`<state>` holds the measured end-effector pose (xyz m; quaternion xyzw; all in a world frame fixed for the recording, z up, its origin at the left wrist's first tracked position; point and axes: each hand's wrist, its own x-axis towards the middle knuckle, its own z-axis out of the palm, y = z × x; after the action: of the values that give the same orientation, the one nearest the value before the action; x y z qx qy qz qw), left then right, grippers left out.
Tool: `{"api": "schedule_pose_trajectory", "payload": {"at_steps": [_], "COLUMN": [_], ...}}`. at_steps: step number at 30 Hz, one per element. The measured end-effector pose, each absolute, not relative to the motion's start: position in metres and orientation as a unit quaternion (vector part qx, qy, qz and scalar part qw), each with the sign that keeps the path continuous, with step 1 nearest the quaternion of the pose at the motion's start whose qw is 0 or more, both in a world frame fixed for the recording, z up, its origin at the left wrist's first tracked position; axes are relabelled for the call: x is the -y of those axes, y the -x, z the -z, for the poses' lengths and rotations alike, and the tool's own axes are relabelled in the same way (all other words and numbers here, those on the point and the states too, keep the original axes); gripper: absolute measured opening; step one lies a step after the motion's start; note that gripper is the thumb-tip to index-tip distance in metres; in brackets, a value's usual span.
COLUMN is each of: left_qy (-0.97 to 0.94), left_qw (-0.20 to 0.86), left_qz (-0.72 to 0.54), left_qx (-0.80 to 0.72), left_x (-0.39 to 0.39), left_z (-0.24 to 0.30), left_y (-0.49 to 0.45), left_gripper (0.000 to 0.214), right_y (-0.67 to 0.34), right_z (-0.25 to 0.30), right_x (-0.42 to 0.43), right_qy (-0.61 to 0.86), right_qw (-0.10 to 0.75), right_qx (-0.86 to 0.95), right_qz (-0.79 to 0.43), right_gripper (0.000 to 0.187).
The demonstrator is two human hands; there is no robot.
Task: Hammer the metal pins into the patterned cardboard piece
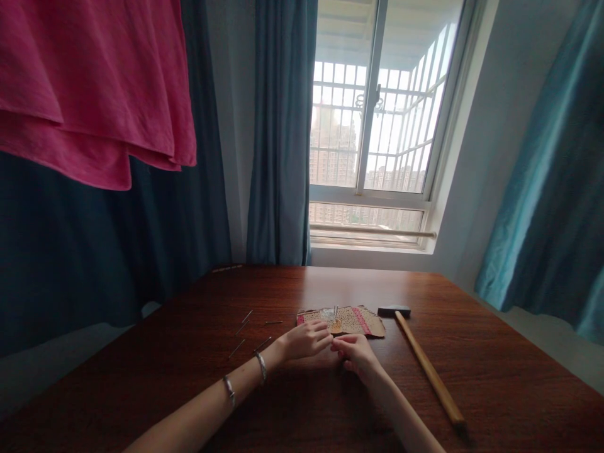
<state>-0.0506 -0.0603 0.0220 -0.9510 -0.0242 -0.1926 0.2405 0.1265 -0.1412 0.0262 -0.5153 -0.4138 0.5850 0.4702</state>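
The wooden table (509, 396) forms the surface, its far edge running below the window. Dark blue-green curtains (283, 126) hang beyond the far edge and beyond the left and right edges. The window (370, 126), with metal bars outside, stands behind the far edge, right of its midpoint. A pink cloth (94, 88) hangs above the left edge. The hammer (425, 358) lies on the right part of the surface, its dark head toward the far right corner and its wooden handle slanting toward the near side. The cardboard piece (352, 322) lies flat on the surface between the left and right edges, just left of the hammer head; it has dark spots and pink bands. The left hand (307, 338) is palm down in front of the near left edge of the cardboard piece, fingers bunched; whether it grips anything cannot be determined. The right hand (356, 353) is at the near edge of the cardboard piece, thumb and forefinger pressed together; any object between them is not discernible. The fingertips of the 2 hands nearly meet. The left arm carries 2 silver bracelets (261, 367). 5 loose nails (236, 349) lie toward the left edge of the surface. 2 upright nails (336, 310) project from the cardboard piece.
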Motion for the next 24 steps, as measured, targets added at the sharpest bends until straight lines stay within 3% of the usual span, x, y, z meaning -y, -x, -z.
{"api": "schedule_pose_trajectory", "payload": {"at_steps": [6, 17, 20, 24], "left_qy": [0.948, 0.956, 0.955, 0.879], "left_qw": [0.239, 0.193, 0.136, -0.030], "left_qz": [0.207, 0.220, 0.255, 0.395], "left_qx": [0.018, 0.026, 0.067, 0.264], "left_x": [0.063, 0.065, 0.065, 0.046], "left_z": [-0.024, -0.030, -0.028, -0.017], "left_y": [0.051, 0.045, 0.042, 0.032], "left_gripper": [0.019, 0.021, 0.020, 0.019], "right_y": [-0.127, -0.129, -0.137, -0.153], "right_z": [-0.014, -0.006, -0.004, -0.008], "right_x": [0.136, 0.125, 0.121, 0.112], "right_qy": [0.502, 0.501, 0.522, 0.561], "right_qw": [0.486, 0.522, 0.525, 0.535], "right_qx": [0.393, 0.332, 0.352, 0.437], "right_qz": [-0.598, -0.605, -0.573, -0.456], "right_gripper": [0.022, 0.031, 0.034, 0.031]}}
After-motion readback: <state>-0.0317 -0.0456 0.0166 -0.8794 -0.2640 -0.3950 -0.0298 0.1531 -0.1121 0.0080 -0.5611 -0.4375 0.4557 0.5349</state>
